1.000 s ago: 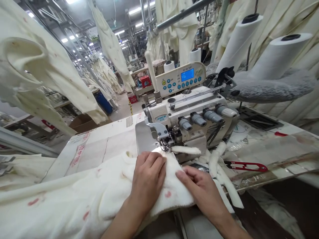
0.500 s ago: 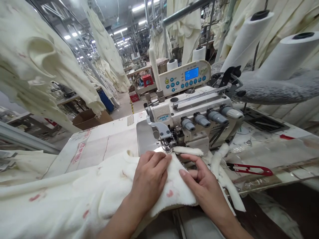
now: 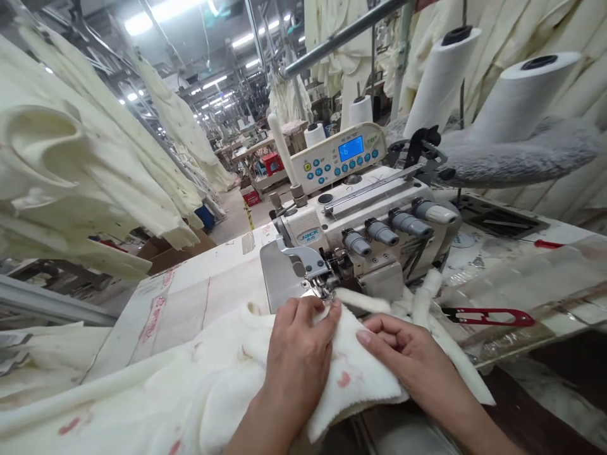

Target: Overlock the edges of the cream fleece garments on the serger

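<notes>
Cream fleece fabric (image 3: 222, 373) with pink spots lies across the front of a white overlock sewing machine (image 3: 308, 221). One corner of the fabric reaches the presser foot (image 3: 323, 283). My left hand (image 3: 300, 347) presses and grips the cloth just in front of the foot, thumb and fingertips drawn together. To its right, my right hand (image 3: 411, 357) pinches the cloth's right edge between thumb and curled fingers. A narrow fleece strip (image 3: 363, 300) extends right from the needle area, above my right hand.
Red-handled thread snips (image 3: 493, 316) lie on the table's right side, near more fleece offcuts (image 3: 465, 363). Large white thread cones (image 3: 526, 95) stand behind the machine. A control panel (image 3: 339, 158) tops it. Cream garments (image 3: 80, 164) hang at the left.
The view has shifted a little. My right hand's index finger, stretched toward the needle area before, is now curled in at the cloth's edge. My left hand stays on the cloth by the foot.
</notes>
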{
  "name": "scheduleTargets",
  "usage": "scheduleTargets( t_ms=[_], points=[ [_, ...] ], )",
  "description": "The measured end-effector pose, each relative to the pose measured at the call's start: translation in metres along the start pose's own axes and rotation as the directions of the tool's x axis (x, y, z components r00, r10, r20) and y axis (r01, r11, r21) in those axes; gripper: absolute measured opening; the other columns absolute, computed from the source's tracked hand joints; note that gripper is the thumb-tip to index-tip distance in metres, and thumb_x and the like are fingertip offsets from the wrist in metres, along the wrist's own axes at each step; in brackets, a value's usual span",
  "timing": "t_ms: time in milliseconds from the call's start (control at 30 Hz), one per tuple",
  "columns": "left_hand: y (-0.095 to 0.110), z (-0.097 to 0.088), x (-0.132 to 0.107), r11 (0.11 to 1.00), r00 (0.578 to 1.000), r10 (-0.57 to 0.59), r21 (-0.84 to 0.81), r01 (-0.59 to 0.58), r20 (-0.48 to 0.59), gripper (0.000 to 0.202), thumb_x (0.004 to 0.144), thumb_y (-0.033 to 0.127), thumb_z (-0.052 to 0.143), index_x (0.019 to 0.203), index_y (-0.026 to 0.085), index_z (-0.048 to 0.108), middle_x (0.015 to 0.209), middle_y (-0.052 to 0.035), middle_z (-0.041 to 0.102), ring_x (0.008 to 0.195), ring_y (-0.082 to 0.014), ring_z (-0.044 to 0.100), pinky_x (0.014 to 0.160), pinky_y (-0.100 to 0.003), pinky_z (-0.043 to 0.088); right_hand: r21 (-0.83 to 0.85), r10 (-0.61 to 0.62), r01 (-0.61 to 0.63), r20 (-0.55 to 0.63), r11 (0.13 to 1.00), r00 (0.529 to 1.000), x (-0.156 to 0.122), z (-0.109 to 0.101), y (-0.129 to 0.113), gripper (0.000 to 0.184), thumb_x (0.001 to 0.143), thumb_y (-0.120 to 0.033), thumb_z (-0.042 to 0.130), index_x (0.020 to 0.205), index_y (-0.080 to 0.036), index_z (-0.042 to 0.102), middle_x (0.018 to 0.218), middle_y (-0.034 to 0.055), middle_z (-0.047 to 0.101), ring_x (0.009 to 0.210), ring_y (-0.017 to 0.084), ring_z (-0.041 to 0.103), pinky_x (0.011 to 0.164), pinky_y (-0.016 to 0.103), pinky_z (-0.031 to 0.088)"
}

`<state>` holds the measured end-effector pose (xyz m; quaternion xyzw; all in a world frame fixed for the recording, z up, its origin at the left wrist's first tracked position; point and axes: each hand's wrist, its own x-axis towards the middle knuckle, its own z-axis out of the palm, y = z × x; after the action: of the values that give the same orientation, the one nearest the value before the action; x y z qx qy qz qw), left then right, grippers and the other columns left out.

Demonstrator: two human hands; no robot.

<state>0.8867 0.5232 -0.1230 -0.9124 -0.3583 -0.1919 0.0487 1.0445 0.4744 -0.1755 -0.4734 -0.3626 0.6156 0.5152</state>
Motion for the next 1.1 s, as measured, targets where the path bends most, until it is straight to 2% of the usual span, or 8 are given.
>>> scheduleTargets(
  t_ms=[133,267,400,500,733,833,1000,1100],
  points=[
    [0.000,-0.002,-0.004,1.000,0.999,0.018,0.014,-0.018,-0.032,0.039,0.081,0.012,0.050,0.119,0.020,0.055,0.099,-0.0114,0.053,0.087,-0.0236,0.045,0.073,-0.038,0.044,0.016,-0.013,0.014,-0.033,1.000,0.999,0.001,0.001,0.000,0.034,0.072,-0.048,0.066,0.077,-0.015,0.059,0.057,-0.0028,0.053,0.047,0.008,0.041,0.042,0.018,0.028],
    [0.017,-0.006,-0.023,0.995,0.988,0.028,-0.090,-0.042,-0.150,0.035,0.081,0.010,0.048,0.114,0.017,0.056,0.105,-0.0104,0.056,0.097,-0.0235,0.046,0.086,-0.041,0.037,-0.065,-0.036,0.042,0.089,0.997,0.995,-0.006,-0.002,0.004,0.026,0.072,-0.039,0.067,0.076,-0.015,0.060,0.066,-0.0013,0.056,0.059,0.012,0.048,0.051,0.020,0.036],
    [0.042,0.001,-0.048,0.982,0.968,-0.023,-0.188,-0.026,-0.250,0.026,0.083,0.014,0.050,0.108,0.014,0.057,0.096,-0.0063,0.061,0.090,-0.0181,0.051,0.082,-0.034,0.037,-0.077,-0.062,0.074,0.141,0.994,0.988,-0.017,-0.001,0.005,0.020,0.075,-0.035,0.064,0.079,-0.016,0.059,0.074,-0.0001,0.057,0.075,0.017,0.053,0.070,0.025,0.043],
    [0.051,0.011,-0.057,0.988,0.962,-0.051,-0.152,0.011,-0.267,0.030,0.083,0.013,0.052,0.113,0.014,0.054,0.093,-0.0063,0.062,0.086,-0.0171,0.053,0.079,-0.034,0.038,-0.091,-0.106,0.122,0.158,0.988,0.982,-0.023,0.002,0.004,0.016,0.077,-0.032,0.060,0.076,-0.017,0.057,0.074,-0.0004,0.054,0.074,0.016,0.051,0.069,0.025,0.042],
    [0.051,0.012,-0.050,0.992,0.923,-0.066,-0.127,0.019,-0.379,0.018,0.082,0.009,0.053,0.097,0.015,0.060,0.076,-0.0032,0.061,0.074,-0.0151,0.052,0.070,-0.031,0.037,-0.264,-0.184,0.203,0.095,0.943,0.978,-0.032,0.003,0.006,0.017,0.079,-0.033,0.056,0.074,-0.017,0.057,0.069,-0.0018,0.050,0.066,0.013,0.044,0.061,0.023,0.036],
    [0.054,0.008,-0.046,0.974,0.915,-0.152,-0.215,0.074,-0.373,0.012,0.083,0.009,0.052,0.088,0.016,0.061,0.076,-0.0018,0.060,0.073,-0.0137,0.051,0.069,-0.030,0.037,-0.313,-0.215,0.234,0.094,0.920,0.972,-0.034,0.002,0.005,0.018,0.080,-0.034,0.054,0.074,-0.018,0.058,0.069,-0.0012,0.051,0.066,0.014,0.045,0.062,0.024,0.037],
    [0.055,0.005,-0.043,0.960,0.921,-0.249,-0.202,0.194,-0.299,0.013,0.082,0.017,0.055,0.093,0.018,0.062,0.082,-0.0035,0.060,0.077,-0.0165,0.050,0.070,-0.032,0.038,-0.343,-0.264,0.283,0.103,0.896,0.959,-0.032,0.002,0.002,0.020,0.081,-0.035,0.053,0.073,-0.018,0.061,0.072,-0.0001,0.055,0.070,0.016,0.049,0.066,0.024,0.038],
    [0.055,0.005,-0.042,0.968,0.909,-0.214,-0.201,0.149,-0.357,0.010,0.082,0.012,0.054,0.083,0.017,0.061,0.073,-0.0020,0.058,0.071,-0.0148,0.048,0.066,-0.030,0.036,-0.353,-0.279,0.294,0.093,0.888,0.956,-0.031,0.003,0.001,0.022,0.081,-0.036,0.054,0.070,-0.018,0.062,0.073,0.0009,0.056,0.072,0.017,0.051,0.066,0.024,0.038]
  ],
)
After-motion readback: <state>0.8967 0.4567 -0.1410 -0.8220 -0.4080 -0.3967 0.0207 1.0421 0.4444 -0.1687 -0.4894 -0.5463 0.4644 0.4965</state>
